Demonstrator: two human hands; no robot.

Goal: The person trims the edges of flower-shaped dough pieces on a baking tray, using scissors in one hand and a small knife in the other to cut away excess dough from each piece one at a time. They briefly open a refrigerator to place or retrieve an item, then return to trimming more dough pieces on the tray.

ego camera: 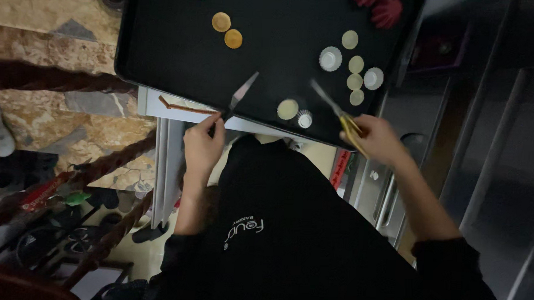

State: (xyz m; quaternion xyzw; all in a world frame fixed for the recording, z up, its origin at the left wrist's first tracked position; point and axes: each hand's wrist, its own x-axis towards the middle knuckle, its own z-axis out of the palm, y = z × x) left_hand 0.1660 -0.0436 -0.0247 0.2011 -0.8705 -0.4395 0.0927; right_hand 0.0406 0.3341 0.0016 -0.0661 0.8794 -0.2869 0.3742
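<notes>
Nearest the camera is the person's black garment, from which both bare forearms extend toward a black rectangular baking tray (164, 52) resting on a steel surface (153, 104).

The left hand (203, 143) has its fingers (216, 126) closed around the dark handle of a small palette knife with a narrow silver blade (240, 94). The blade points up and right, its tip lying over the near part of the tray. The right hand (377, 136) has its fingers closed on the yellow handle of a second slim tool with a silver blade (328, 100). That blade angles up and left over the tray's near right area. Whether either blade touches the tray cannot be told.

Between the two blade tips, near the tray's front edge, lie a pale round pastry disc (288, 109) and a small white fluted paper cup (304, 118), just beside each other. Farther back on the right are more pale discs (355, 73) and white fluted cups (330, 58). Farther left are two golden round discs (227, 30). At the far right corner are red fluted moulds (385, 11).

Judged step: both tools are held ready, converging on the near disc and cup. The next move calls for a low, flat blade approach under the piece, without disturbing the adjacent cup.
</notes>
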